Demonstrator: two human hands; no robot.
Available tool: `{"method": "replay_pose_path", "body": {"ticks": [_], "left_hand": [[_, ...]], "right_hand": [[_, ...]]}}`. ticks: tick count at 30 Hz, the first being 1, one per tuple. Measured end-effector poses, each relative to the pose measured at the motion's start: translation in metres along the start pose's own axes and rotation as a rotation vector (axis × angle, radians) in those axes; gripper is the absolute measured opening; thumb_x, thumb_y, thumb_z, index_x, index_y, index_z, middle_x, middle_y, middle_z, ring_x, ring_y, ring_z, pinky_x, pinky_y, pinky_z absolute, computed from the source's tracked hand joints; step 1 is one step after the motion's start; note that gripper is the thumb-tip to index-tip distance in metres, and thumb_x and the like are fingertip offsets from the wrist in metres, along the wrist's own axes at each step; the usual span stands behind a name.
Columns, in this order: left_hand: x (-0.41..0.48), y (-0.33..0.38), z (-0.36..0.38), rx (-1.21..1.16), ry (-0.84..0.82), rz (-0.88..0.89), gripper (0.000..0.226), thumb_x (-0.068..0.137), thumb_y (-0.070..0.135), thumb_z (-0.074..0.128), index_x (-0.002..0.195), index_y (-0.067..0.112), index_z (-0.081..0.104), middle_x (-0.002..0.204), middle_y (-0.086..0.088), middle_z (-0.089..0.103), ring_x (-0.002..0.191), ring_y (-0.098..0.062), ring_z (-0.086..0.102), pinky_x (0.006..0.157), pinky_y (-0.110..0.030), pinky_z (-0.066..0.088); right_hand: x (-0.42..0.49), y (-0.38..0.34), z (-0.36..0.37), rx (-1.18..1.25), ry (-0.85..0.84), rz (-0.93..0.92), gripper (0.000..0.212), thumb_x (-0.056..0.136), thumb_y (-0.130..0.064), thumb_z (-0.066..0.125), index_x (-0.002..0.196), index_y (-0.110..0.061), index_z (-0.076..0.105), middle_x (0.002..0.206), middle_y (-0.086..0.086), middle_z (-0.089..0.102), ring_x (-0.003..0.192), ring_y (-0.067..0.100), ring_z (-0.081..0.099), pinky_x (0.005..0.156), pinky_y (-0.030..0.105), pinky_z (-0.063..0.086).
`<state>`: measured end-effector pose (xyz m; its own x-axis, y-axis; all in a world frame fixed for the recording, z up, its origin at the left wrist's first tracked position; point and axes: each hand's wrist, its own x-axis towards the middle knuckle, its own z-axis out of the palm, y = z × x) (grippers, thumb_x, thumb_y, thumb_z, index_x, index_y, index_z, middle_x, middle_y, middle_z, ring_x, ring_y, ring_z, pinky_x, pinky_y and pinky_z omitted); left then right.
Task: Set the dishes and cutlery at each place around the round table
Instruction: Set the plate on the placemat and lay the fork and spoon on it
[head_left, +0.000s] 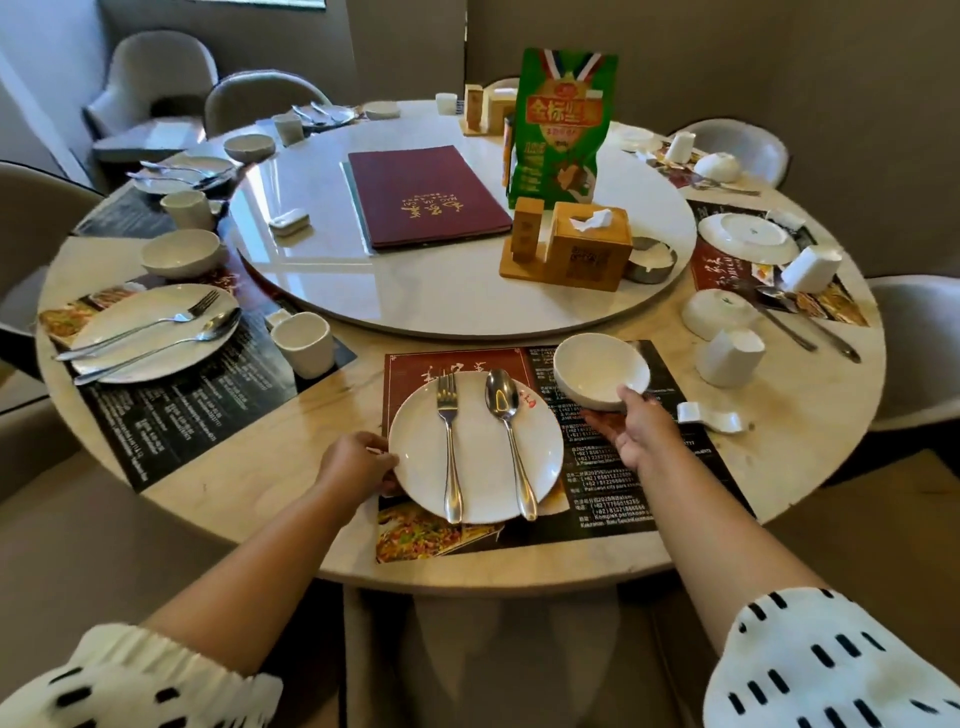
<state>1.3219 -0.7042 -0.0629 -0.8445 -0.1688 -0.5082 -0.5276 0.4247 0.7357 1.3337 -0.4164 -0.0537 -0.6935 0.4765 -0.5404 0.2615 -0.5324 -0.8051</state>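
While left hand (358, 465) fingers (383, 459) pinch plate (478, 457) rim, right hand (639, 431) grips upright bowl (597, 364) — fork (450, 447), spoon (511, 441) parallel, handles toward person.

Grey upholstered chairs (161, 67) stand before taupe walls (779, 62)

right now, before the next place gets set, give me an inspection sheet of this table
surface: round table with turntable in the middle, printed placemat at the near place
job's things: plate on the placemat carrying fork and spoon; bowl at the mat's far right
clutter: menu, tissue box, green bag on the turntable
grippers: left hand grips the plate's left rim; right hand holds the bowl
cables: nothing seen
surroundings: grey chairs around the table
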Motion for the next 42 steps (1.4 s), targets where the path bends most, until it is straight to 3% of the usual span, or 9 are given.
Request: {"method": "replay_pose_path", "body": {"ticks": [4,11,18,23,27,32,35,38,42], "left_hand": [[-0.011,0.009,0.025,-0.058,-0.023,0.047,0.009,0.086,0.001,0.061,0.093,0.005,0.058,0.089,-0.013,0.062,0.072,-0.022,0.062,0.061,-0.026,0.055],[-0.021,0.015,0.060,-0.065,-0.080,0.084,0.008,0.086,0.004,0.062,0.091,0.009,0.060,0.085,-0.011,0.066,0.079,-0.027,0.069,0.078,-0.042,0.059],[-0.027,0.016,0.056,-0.106,-0.194,0.110,0.024,0.087,0.017,0.064,0.107,0.006,0.058,0.087,-0.014,0.069,0.070,-0.020,0.067,0.072,-0.033,0.060],[-0.021,0.007,0.013,-0.015,-0.002,0.224,0.035,0.091,0.032,0.057,0.119,0.011,0.056,0.113,-0.009,0.066,0.096,-0.022,0.064,0.084,-0.036,0.055],[-0.012,0.002,-0.030,0.104,0.063,0.249,0.040,0.094,0.033,0.053,0.129,0.014,0.050,0.125,-0.007,0.060,0.110,-0.021,0.057,0.085,-0.029,0.045],[-0.003,-0.005,-0.060,0.183,0.051,0.263,0.044,0.093,0.035,0.053,0.132,0.014,0.048,0.130,-0.006,0.056,0.117,-0.022,0.054,0.091,-0.031,0.046],[0.001,-0.009,-0.070,0.208,0.029,0.290,0.044,0.093,0.036,0.053,0.131,0.015,0.048,0.131,-0.005,0.056,0.118,-0.021,0.053,0.085,-0.026,0.041],[0.006,-0.012,-0.079,0.220,0.014,0.317,0.045,0.092,0.037,0.054,0.131,0.016,0.048,0.132,-0.005,0.055,0.119,-0.021,0.053,0.088,-0.027,0.041],[0.009,-0.014,-0.089,0.244,-0.008,0.350,0.046,0.092,0.037,0.054,0.132,0.015,0.048,0.132,-0.005,0.055,0.118,-0.021,0.054,0.093,-0.030,0.043]], "right_hand": [[-0.006,-0.015,-0.005,0.037,-0.075,-0.052,0.043,0.097,-0.015,0.046,0.136,-0.007,0.032,0.097,0.014,0.055,0.077,0.028,0.060,0.054,0.034,0.057],[-0.018,-0.028,0.001,0.023,-0.137,-0.069,0.044,0.095,-0.016,0.050,0.135,-0.010,0.033,0.090,0.017,0.058,0.072,0.029,0.062,0.056,0.034,0.057],[-0.033,0.000,0.057,-0.045,-0.258,0.004,0.047,0.093,-0.012,0.053,0.134,-0.005,0.031,0.095,0.020,0.058,0.076,0.032,0.064,0.056,0.036,0.060],[-0.041,0.035,0.113,-0.060,-0.313,0.118,0.046,0.094,-0.004,0.049,0.135,-0.007,0.027,0.132,0.026,0.044,0.113,0.046,0.053,0.080,0.050,0.051],[-0.044,0.059,0.148,-0.033,-0.303,0.192,0.048,0.095,-0.002,0.044,0.138,-0.007,0.025,0.140,0.023,0.034,0.122,0.047,0.045,0.087,0.053,0.050],[-0.040,0.077,0.170,-0.066,-0.233,0.210,0.050,0.095,-0.003,0.045,0.142,-0.006,0.026,0.141,0.022,0.034,0.123,0.044,0.045,0.075,0.045,0.055],[-0.038,0.081,0.175,-0.069,-0.195,0.218,0.048,0.096,-0.003,0.044,0.141,-0.003,0.028,0.141,0.024,0.034,0.124,0.045,0.043,0.085,0.051,0.051],[-0.036,0.083,0.177,-0.105,-0.176,0.203,0.047,0.096,-0.005,0.044,0.140,-0.003,0.028,0.140,0.024,0.034,0.122,0.044,0.044,0.083,0.051,0.052],[-0.042,0.080,0.177,-0.241,-0.197,0.196,0.050,0.098,-0.020,0.044,0.141,-0.006,0.023,0.138,0.027,0.038,0.107,0.044,0.056,0.059,0.040,0.057]]}}
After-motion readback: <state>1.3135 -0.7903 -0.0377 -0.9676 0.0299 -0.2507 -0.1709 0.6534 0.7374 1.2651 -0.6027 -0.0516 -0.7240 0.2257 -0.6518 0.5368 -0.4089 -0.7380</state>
